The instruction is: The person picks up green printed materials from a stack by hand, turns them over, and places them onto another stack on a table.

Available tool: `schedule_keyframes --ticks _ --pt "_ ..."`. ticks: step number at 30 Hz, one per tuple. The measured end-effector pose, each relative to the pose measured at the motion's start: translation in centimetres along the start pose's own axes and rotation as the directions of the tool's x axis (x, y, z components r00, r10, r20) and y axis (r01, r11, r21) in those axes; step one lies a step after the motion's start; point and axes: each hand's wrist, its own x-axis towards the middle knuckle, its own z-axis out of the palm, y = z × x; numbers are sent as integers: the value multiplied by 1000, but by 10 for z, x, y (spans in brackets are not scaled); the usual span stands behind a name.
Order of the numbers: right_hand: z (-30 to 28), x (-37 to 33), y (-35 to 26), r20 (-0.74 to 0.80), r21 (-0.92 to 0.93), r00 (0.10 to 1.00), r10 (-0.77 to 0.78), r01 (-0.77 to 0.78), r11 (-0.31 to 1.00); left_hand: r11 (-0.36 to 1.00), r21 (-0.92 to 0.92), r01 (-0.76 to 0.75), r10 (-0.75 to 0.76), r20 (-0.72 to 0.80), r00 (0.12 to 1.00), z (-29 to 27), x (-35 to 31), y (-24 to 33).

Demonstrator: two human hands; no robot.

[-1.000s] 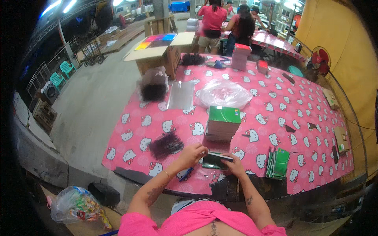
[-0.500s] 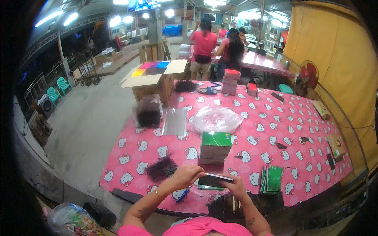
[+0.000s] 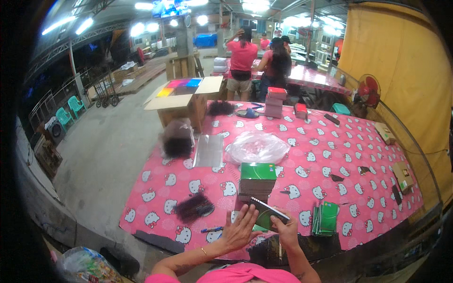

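My right hand (image 3: 286, 232) grips a small green-covered notebook (image 3: 264, 216) by its right side, the thumb on the cover. The notebook is tilted, with a pale edge and dark marks along its top. My left hand (image 3: 239, 229) lies flat against its left part, fingers stretched out. Just beyond stands a tall stack of green notebooks (image 3: 257, 175). To the right lie several green spiral notebooks (image 3: 325, 218) with black coils. A heap of loose black binding coils (image 3: 193, 207) is left of my hands, and a blue pen-like tool (image 3: 212, 229) lies beside my left wrist.
The pink patterned table (image 3: 302, 188) also bears a crumpled clear plastic bag (image 3: 258, 146), a clear plastic sheet (image 3: 208, 151), a bag of black coils (image 3: 178, 141) and red-topped stacks (image 3: 274, 101). An open carton (image 3: 181, 111) stands at the far left corner. People (image 3: 243, 59) stand beyond.
My left hand has gone from pinching the notebook's edge to lying flat against it. The notebook has turned from nearly level to tilted, its green cover now showing.
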Motion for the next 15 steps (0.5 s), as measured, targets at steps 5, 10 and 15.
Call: schedule_keyframes --ticks 5,10,15 --pt "13 1 -4 21 -25 999 30 -30 999 999 -19 32 -31 39 999 -23 41 -16" --pt "11 4 -7 59 -75 998 18 -13 997 993 -69 -98 93 -72 993 -10 8 -4" --pt "14 4 -19 11 1 1000 7 -7 1000 979 -205 -21 26 22 999 -19 29 -9"
